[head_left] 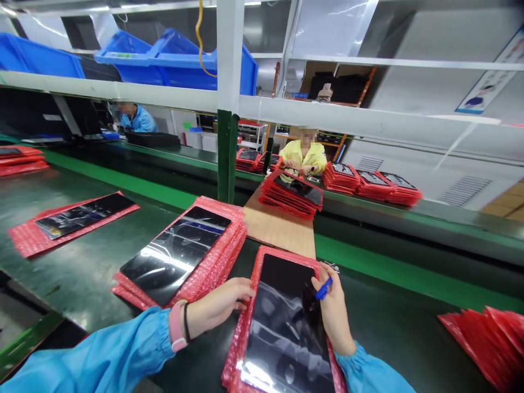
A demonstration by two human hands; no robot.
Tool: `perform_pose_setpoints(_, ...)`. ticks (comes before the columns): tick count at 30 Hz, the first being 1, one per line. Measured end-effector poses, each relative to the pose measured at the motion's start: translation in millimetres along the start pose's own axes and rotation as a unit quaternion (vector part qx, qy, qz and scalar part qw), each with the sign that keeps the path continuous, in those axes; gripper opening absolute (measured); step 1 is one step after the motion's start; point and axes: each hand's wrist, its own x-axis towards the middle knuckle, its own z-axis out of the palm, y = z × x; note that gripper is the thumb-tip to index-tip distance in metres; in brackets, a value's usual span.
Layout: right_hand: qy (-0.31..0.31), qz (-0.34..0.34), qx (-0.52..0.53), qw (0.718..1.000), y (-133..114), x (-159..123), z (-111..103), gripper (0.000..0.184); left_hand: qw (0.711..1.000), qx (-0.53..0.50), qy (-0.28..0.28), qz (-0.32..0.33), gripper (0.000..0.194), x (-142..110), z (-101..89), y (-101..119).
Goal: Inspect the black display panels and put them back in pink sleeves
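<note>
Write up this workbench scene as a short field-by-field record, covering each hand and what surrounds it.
Left hand: fingertips at the edge of a black panel in a red bubble-wrap sleeve
Right hand: holding a blue marker above that panel
Beside: stack of sleeved black panels
Surface: dark green workbench
Shelf: blue plastic bins
Others: co-worker in yellow; co-worker in blue

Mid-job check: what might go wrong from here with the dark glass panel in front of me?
The blue pen in the right hand sits close above the glossy black panel in red bubble wrap, so a slip might scratch it. The left hand is beside the stack of wrapped panels; a knock could slide them across the smooth green bench.
</note>
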Motion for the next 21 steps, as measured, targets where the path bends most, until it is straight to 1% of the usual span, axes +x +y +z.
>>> perform_pose_setpoints(2, -0.003, -0.011, -0.004, 1.000, 1, -1, -1, 0.049, 1.000, 0.003, -0.011, -0.004, 0.016, 4, 6.8, 8)
perform_pose_setpoints(3, -0.001, -0.016, -0.005, 1.000, 2, -1, -2, 0.049, 1.000, 0.004, -0.017, 0.000, 0.017, 6, 11.7, 11)
perform_pose_setpoints(6, 0.015, -0.031, -0.012, 0.999, 4, -3, -2, 0.049, 0.999, 0.004, -0.037, 0.033, 0.022, 12, 31.4, 18)
perform_pose_setpoints(8, 0.025, -0.041, -0.018, 0.999, 3, -4, -2, 0.047, 0.998, 0.004, -0.044, 0.053, 0.023, 15, 44.9, 19)
perform_pose_setpoints(10, 0.030, -0.056, -0.025, 0.998, 1, -6, -2, 0.044, 0.997, 0.007, -0.038, 0.068, 0.023, 19, 53.7, 17)
perform_pose_setpoints(12, 0.035, -0.076, -0.037, 0.996, -3, -4, -6, 0.041, 0.996, 0.016, -0.023, 0.081, 0.024, 21, 54.1, 18)
perform_pose_setpoints(14, 0.047, -0.100, -0.055, 0.992, -6, 4, -16, 0.041, 0.995, 0.029, -0.010, 0.096, 0.028, 20, 44.8, 26)
perform_pose_setpoints(16, 0.071, -0.117, -0.077, 0.988, -4, 17, -30, 0.043, 0.992, 0.044, 0.001, 0.115, 0.033, 14, 26.4, 41)
perform_pose_setpoints(18, 0.096, -0.114, -0.102, 0.983, 4, 35, -47, 0.043, 0.988, 0.056, 0.018, 0.144, 0.039, 2, 0.7, 64)
perform_pose_setpoints(21, 0.099, -0.070, -0.138, 0.983, 26, 59, -67, 0.037, 0.983, 0.068, 0.042, 0.164, 0.050, -16, -47.0, 100)
